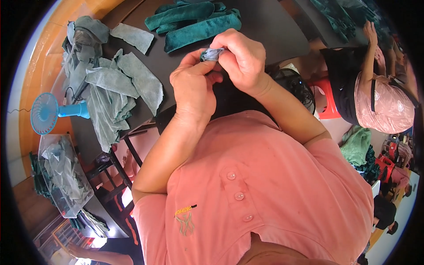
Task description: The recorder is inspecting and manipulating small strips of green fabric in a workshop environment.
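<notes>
Just above the near edge of the dark table, my left hand [193, 84] and my right hand [244, 62] meet over a small bunched piece of fabric [213, 54]. It looks pale grey-blue with a dark green edge, and the fingers hide most of it. The fingers of both hands are closed on it. Right behind them lies a pile of long dark green velvet strips [201, 30] with rounded ends. To the left, flat grey-green fabric pieces [140, 79] overlap and hang over the table edge.
A blue fan [45, 113] stands at the left, by a crumpled heap of grey fabric [84, 39]. A clear bin [66, 176] with fabric sits lower left. Right are a black fan [293, 86], a red stool [327, 98] and a co-worker in pink [384, 104].
</notes>
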Demonstrator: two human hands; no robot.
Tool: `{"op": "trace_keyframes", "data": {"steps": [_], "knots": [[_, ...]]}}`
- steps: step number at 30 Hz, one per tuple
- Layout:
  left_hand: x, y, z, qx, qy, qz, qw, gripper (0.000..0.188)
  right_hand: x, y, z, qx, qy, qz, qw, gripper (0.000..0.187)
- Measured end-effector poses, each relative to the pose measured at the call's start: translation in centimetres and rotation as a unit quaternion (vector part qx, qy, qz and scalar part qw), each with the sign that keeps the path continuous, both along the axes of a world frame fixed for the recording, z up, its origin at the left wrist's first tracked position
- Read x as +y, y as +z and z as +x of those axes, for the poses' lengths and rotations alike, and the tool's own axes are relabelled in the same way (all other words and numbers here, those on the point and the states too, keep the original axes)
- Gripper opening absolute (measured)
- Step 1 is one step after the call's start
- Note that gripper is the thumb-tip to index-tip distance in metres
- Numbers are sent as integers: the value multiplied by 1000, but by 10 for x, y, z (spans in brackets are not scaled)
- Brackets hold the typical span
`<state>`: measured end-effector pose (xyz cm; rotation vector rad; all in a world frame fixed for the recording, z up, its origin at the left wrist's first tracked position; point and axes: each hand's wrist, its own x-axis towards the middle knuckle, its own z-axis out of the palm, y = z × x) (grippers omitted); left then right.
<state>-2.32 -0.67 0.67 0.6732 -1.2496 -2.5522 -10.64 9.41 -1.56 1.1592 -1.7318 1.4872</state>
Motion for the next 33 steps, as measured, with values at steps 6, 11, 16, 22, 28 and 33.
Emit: {"op": "trace_keyframes", "data": {"steps": [6,11,16,22,28,33], "knots": [[-16,2,14,-11,-127,18,992,20,11,6,1,-89,132,49,986,23],[-25,-8,25,1,-237,127,963,23,11,5,9,-64,111,74,989,23],[-20,-23,44,51,-268,222,936,24,13,3,16,7,115,111,987,26],[-12,-36,55,124,-332,332,874,23,16,12,10,-52,158,216,962,23],[-13,-38,60,146,-301,297,894,24,21,14,30,8,82,236,968,20],[-13,-38,63,201,-350,350,846,26,28,25,34,-168,292,120,934,21]]}}
